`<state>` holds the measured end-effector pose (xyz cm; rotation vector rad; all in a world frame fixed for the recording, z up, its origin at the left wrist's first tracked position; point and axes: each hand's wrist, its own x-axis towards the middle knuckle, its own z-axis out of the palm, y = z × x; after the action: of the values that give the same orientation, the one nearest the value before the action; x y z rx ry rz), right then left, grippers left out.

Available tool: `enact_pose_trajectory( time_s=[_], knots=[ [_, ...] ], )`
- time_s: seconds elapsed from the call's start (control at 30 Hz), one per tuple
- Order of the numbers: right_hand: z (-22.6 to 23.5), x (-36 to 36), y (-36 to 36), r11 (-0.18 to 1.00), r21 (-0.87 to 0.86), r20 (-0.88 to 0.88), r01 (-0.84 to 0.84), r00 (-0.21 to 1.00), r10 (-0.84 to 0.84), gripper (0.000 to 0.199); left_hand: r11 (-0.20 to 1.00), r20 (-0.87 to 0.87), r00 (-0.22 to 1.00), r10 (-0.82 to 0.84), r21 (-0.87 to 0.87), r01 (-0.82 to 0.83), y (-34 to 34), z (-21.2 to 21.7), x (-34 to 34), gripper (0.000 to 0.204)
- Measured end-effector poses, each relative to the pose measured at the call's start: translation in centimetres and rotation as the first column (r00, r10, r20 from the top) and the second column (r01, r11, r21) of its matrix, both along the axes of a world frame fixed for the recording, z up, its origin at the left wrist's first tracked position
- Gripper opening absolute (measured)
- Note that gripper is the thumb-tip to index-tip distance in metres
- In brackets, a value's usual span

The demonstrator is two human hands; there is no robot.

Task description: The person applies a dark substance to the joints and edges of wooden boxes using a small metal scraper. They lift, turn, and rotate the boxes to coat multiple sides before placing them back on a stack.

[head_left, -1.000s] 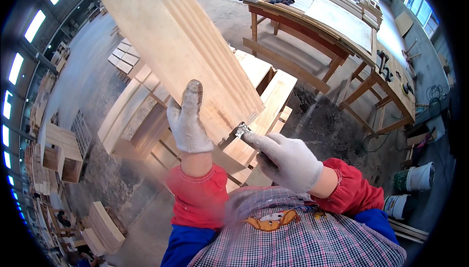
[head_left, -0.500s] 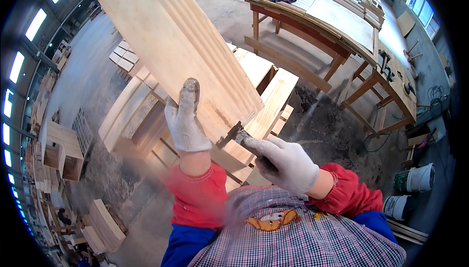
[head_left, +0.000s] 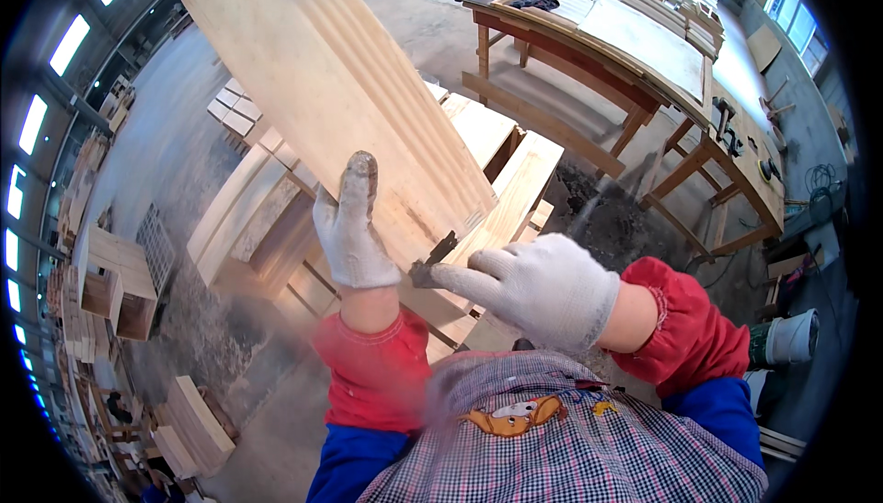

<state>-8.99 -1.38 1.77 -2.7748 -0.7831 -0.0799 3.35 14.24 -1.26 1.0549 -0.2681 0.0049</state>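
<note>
A long pale wooden board (head_left: 303, 71) with lengthwise grooves along its right side slants up and away in front of me. My left hand (head_left: 357, 241), in a white work glove, grips its near left edge, the thumb lying on the face and the fingers hidden behind. At the board's near end, my gloved right hand (head_left: 552, 291) is closed on a putty knife (head_left: 441, 247). Its dark, crusted blade is at the board's near edge; the handle is hidden in the hand. Brownish marks show on the wood just above the blade.
Stacked wooden pieces (head_left: 529, 172) stand beneath and beside the board, with a curved wooden frame (head_left: 235, 200) to the left. A workbench (head_left: 635, 29) with tools is at the far right. White buckets (head_left: 791, 336) stand at right, and a wooden box (head_left: 133, 305) at left.
My right hand has turned over and its wrist has swung to the right, so the knife blade now sits at a different angle. The board and my left hand have barely moved.
</note>
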Motion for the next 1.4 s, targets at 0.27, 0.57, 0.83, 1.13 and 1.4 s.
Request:
enact_pose_trajectory(
  time_s=[0.27, 0.57, 0.83, 1.13, 1.4],
  knots=[
    [1.8, 0.6, -5.4, 0.941, -0.255, -0.018, 0.222, 0.972, -0.234, 0.049, 0.999, -0.019, 0.999, 0.048, -0.009, -0.048, 0.2, -0.9, 0.5, 0.054],
    [-3.5, -2.7, -2.0, 0.909, 0.340, -0.047, 0.243, 0.969, -0.241, 0.054, 0.993, -0.053, 0.998, 0.015, -0.119, -0.021, 0.2, 0.0, -0.1, 0.047],
    [-5.1, -2.7, 0.7, 0.865, 0.402, -0.027, 0.301, 0.948, -0.317, 0.051, 0.994, -0.052, 0.999, 0.000, -0.111, -0.006, 0.8, -0.5, 0.3, 0.045],
    [-5.2, -2.3, 0.0, 0.858, 0.400, -0.023, 0.323, 0.939, -0.343, 0.052, 0.994, -0.071, 0.997, 0.024, -0.109, -0.032, 0.5, -0.6, 0.3, 0.048],
    [-5.9, -1.8, -0.2, 0.817, 0.481, 0.006, 0.319, 0.930, -0.367, 0.050, 0.989, -0.079, 0.996, 0.049, -0.132, -0.059, 0.7, -0.8, 0.5, 0.052]
  ],
)
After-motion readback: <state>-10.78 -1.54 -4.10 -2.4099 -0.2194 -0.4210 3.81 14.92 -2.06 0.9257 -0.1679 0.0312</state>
